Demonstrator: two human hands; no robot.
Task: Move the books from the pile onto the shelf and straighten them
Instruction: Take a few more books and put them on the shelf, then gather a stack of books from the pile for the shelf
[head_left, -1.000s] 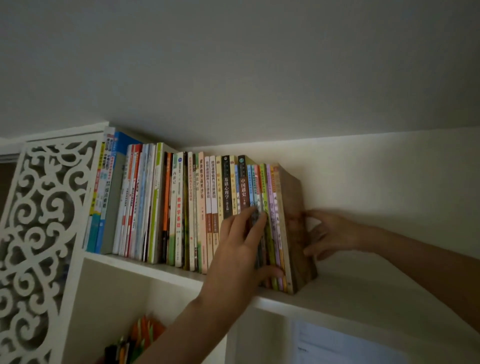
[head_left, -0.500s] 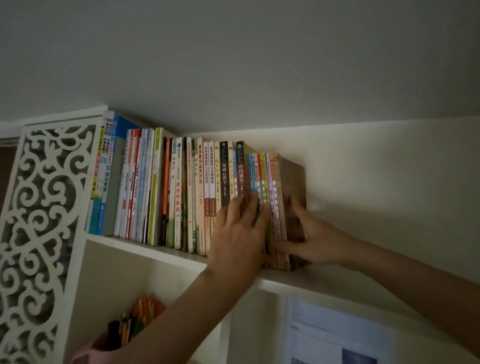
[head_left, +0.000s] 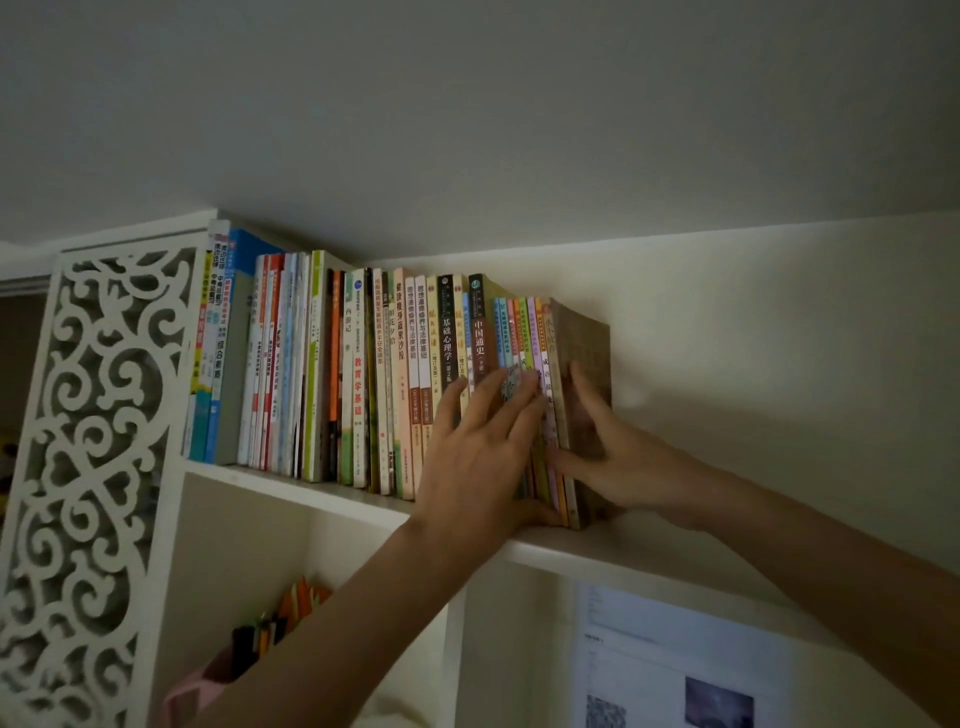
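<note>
A row of upright books (head_left: 363, 374) stands on the white top shelf (head_left: 649, 556), spines facing me. A brown book (head_left: 587, 338) is the rightmost of the row. My left hand (head_left: 483, 457) lies flat with straight fingers against the spines of the thin coloured books near the row's right end. My right hand (head_left: 618, 457) presses with straight fingers on the brown book's outer cover, its thumb reaching across the lower spines. No pile of books is in view.
A white carved lattice panel (head_left: 98, 441) closes the shelf's left end. The ceiling sits just above the books. Bare shelf runs to the right of the row. Below, a pink holder (head_left: 202, 686) with pens and a printed sheet (head_left: 670, 670) on the wall.
My right hand moved from the brown book's back edge to its front and presses it left. The books' right end went from leaning to upright. The view shifted slightly closer.
</note>
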